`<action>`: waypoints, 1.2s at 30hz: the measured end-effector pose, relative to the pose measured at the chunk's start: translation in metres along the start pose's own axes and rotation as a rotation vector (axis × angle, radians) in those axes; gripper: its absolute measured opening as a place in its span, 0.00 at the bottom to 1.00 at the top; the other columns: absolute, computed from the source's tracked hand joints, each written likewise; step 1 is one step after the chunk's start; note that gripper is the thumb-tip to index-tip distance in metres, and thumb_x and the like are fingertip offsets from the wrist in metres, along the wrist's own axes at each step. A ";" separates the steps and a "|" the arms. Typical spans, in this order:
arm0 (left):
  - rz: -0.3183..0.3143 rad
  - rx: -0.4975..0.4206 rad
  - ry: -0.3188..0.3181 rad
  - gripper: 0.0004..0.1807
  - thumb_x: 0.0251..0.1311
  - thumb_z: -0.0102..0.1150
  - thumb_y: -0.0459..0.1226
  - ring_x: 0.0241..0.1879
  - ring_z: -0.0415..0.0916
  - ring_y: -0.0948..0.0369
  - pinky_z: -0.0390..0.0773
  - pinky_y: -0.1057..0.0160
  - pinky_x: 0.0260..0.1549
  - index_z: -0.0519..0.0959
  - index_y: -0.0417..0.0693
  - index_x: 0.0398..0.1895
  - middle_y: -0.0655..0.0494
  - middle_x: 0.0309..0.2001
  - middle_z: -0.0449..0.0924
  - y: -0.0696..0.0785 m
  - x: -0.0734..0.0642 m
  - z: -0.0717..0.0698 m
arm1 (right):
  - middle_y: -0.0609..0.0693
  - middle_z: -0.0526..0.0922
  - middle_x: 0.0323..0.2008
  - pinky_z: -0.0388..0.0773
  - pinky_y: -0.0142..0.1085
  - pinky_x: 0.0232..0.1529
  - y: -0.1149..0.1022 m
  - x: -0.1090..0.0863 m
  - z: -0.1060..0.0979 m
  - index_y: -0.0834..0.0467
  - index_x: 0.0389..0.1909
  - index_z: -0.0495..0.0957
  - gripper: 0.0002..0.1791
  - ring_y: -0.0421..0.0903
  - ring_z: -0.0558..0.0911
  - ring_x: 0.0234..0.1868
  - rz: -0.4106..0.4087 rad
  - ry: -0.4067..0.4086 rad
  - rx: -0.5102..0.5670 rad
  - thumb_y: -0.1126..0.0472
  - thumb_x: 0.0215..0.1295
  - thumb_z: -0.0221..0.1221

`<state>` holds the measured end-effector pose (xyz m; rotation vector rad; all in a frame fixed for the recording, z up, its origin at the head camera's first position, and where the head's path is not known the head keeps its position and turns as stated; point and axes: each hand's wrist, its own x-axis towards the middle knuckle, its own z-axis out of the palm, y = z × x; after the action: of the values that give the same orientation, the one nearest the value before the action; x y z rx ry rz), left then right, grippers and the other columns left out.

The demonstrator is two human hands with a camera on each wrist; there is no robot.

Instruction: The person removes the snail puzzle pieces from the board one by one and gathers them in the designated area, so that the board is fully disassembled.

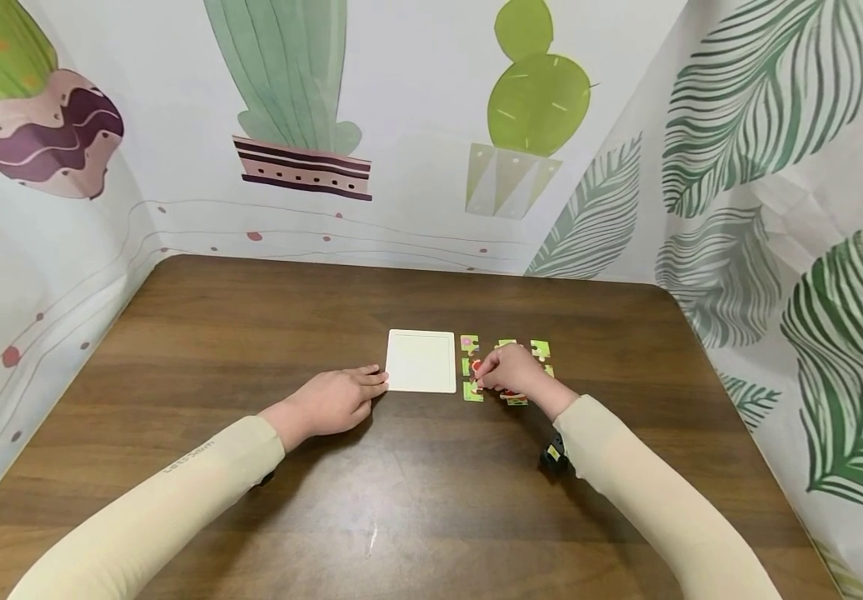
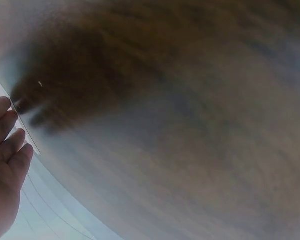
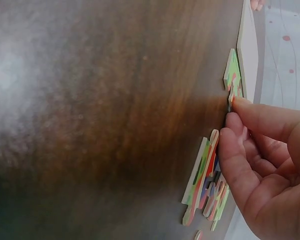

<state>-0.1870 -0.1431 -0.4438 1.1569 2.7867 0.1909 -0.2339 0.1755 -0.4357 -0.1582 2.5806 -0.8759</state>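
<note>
A white square puzzle tray (image 1: 421,361) with a raised rim lies flat on the table. My left hand (image 1: 337,400) rests at the tray's lower left edge, its fingers extended; the left wrist view shows the fingers (image 2: 12,142) beside that edge. To the right of the tray, my right hand (image 1: 512,371) pinches a small jigsaw piece (image 3: 231,98) between thumb and fingertips. Green jigsaw pieces (image 1: 470,342) with pink and red prints lie around it, one (image 1: 472,392) just below the fingertips. The right hand hides part of the middle pieces.
More jigsaw pieces (image 1: 541,348) lie to the right, beyond the right hand, and several (image 3: 200,175) show below it in the right wrist view. The brown wooden table (image 1: 311,508) meets a wall covering (image 1: 416,192) printed with cacti and leaves.
</note>
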 end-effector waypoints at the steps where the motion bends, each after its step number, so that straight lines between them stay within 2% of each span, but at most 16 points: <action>1: -0.001 0.000 -0.001 0.23 0.72 0.48 0.36 0.74 0.70 0.50 0.74 0.50 0.70 0.77 0.41 0.67 0.48 0.71 0.76 0.000 0.000 0.000 | 0.54 0.91 0.33 0.76 0.28 0.27 0.000 0.000 0.000 0.63 0.35 0.89 0.05 0.37 0.80 0.24 -0.004 0.000 -0.001 0.65 0.62 0.66; 10: 0.006 0.035 0.037 0.22 0.70 0.50 0.35 0.72 0.73 0.51 0.75 0.51 0.68 0.80 0.43 0.65 0.50 0.69 0.78 -0.001 0.000 0.000 | 0.53 0.91 0.31 0.75 0.28 0.26 -0.002 -0.001 0.000 0.63 0.34 0.89 0.05 0.36 0.78 0.23 -0.026 0.004 -0.016 0.67 0.62 0.65; 17: 0.017 0.037 0.063 0.21 0.70 0.50 0.35 0.70 0.75 0.49 0.74 0.52 0.69 0.81 0.40 0.63 0.48 0.67 0.80 0.001 0.002 0.001 | 0.53 0.90 0.29 0.74 0.28 0.24 -0.003 -0.001 0.002 0.62 0.34 0.89 0.05 0.36 0.77 0.22 -0.036 0.008 -0.044 0.66 0.63 0.65; 30: 0.028 0.074 0.075 0.19 0.70 0.52 0.35 0.69 0.75 0.48 0.74 0.53 0.70 0.82 0.39 0.60 0.47 0.64 0.82 0.002 0.005 0.001 | 0.54 0.91 0.31 0.74 0.28 0.25 -0.002 -0.002 0.000 0.62 0.35 0.90 0.06 0.37 0.78 0.23 -0.035 0.008 -0.052 0.66 0.62 0.65; 36: 0.041 0.083 0.092 0.19 0.70 0.52 0.35 0.68 0.76 0.48 0.74 0.53 0.69 0.83 0.39 0.59 0.47 0.64 0.82 0.002 0.004 0.002 | 0.56 0.92 0.35 0.79 0.30 0.29 -0.002 -0.001 -0.001 0.63 0.36 0.90 0.07 0.39 0.83 0.26 -0.031 -0.007 -0.029 0.67 0.62 0.64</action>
<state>-0.1882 -0.1386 -0.4456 1.2561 2.8772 0.1361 -0.2332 0.1752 -0.4331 -0.2103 2.5918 -0.8479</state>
